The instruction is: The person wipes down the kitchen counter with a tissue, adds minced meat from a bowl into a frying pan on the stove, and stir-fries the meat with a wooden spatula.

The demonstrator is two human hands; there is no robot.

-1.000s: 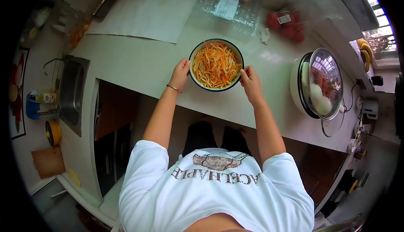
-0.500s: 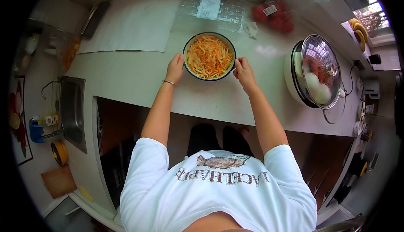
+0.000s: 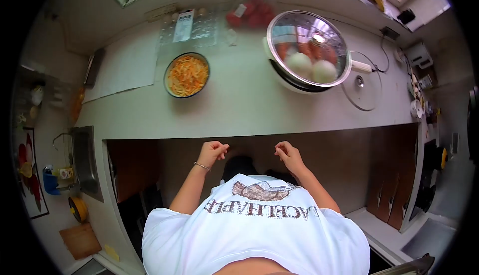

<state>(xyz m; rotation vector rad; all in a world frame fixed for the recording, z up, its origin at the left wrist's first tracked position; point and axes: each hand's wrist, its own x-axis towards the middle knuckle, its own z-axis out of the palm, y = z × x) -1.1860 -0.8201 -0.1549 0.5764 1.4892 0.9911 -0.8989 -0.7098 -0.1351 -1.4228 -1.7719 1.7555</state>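
A bowl of shredded orange and pale vegetables (image 3: 187, 75) stands on the white counter (image 3: 224, 110), left of the middle. My left hand (image 3: 213, 152) is in front of the counter's front edge, its fingers curled together with nothing in them. To its right, my right hand (image 3: 289, 156) is also off the counter, fingers loosely bent and empty. Neither hand touches the bowl. At the right a large pan with a glass lid (image 3: 309, 50) holds round white items and reddish pieces.
Behind the bowl lie a clear egg carton (image 3: 192, 28) and a bag of red items (image 3: 252, 14). A spare glass lid (image 3: 361, 88) lies right of the pan. The sink (image 3: 86, 160) is far left, above a wooden board (image 3: 80, 241).
Both hands have let go of the bowl and drawn back toward my body. The view has turned to the right, so the bowl and pan appear further left.
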